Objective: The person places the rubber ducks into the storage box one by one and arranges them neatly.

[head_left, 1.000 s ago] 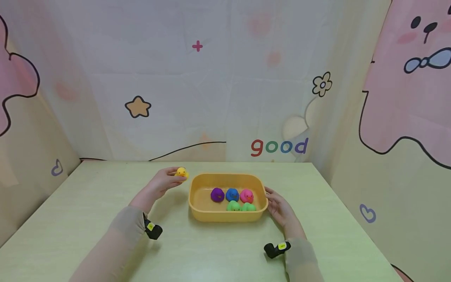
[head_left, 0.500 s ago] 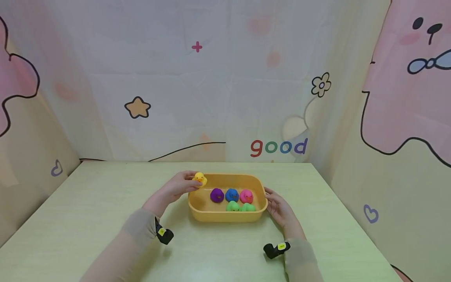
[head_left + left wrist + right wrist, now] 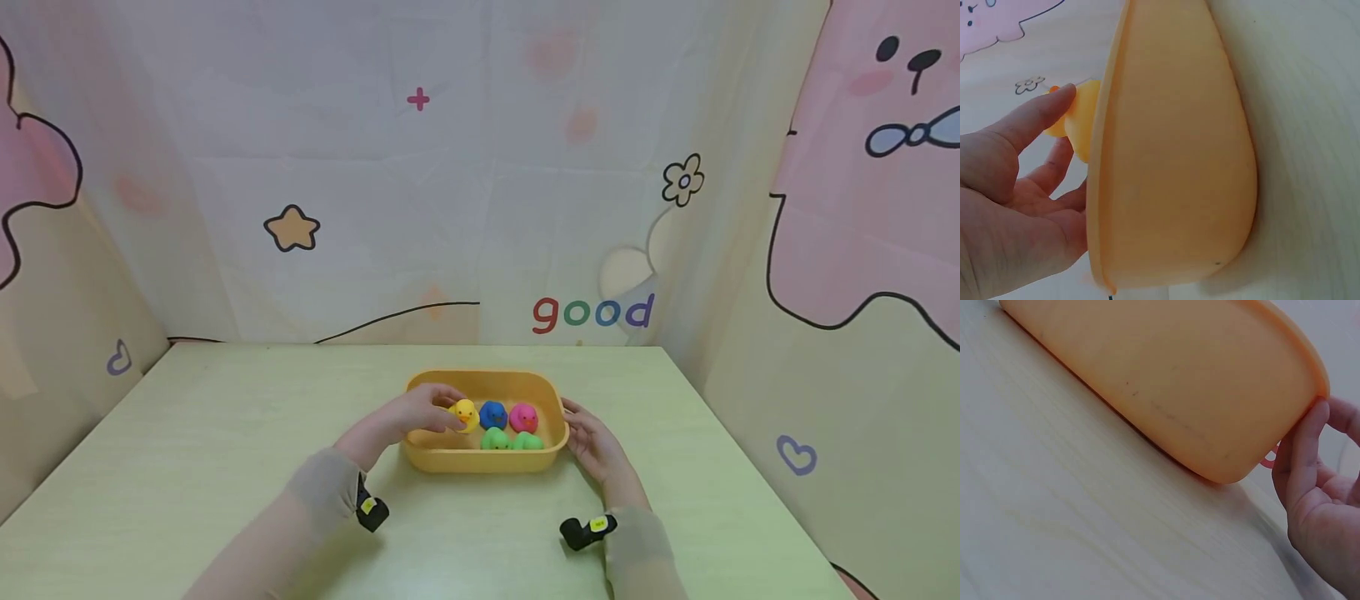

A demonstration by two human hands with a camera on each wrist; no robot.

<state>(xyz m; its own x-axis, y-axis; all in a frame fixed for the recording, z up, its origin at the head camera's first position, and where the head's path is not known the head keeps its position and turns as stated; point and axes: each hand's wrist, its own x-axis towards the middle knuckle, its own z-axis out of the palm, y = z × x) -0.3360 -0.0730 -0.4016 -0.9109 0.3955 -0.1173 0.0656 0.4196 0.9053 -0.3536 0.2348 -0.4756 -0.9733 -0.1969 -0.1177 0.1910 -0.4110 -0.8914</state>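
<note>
My left hand (image 3: 427,408) reaches over the left rim of a yellow-orange plastic tub (image 3: 480,461). Thumb and fingers hold a small yellow toy duck (image 3: 467,417), seen also as a yellow shape (image 3: 1085,115) beside the rim in the left wrist view. Inside the tub, a blue duck (image 3: 493,415) and a pink duck (image 3: 523,418) sit side by side, with two green ducks (image 3: 495,439) in front of them. The purple duck is hidden behind the yellow one. My right hand (image 3: 596,442) holds the tub's right end, its fingertips (image 3: 1317,412) at the underside of the rim.
The tub stands on a pale wooden table (image 3: 225,433) that reaches back to a printed cloth wall (image 3: 360,250). Black wrist cameras (image 3: 371,507) hang below both sleeves, close over the table in front of the tub.
My left hand has carried the yellow duck rightward from beside the tub, over its left rim and lower inside, where it covers the purple duck. My right hand has stayed at the tub's end.
</note>
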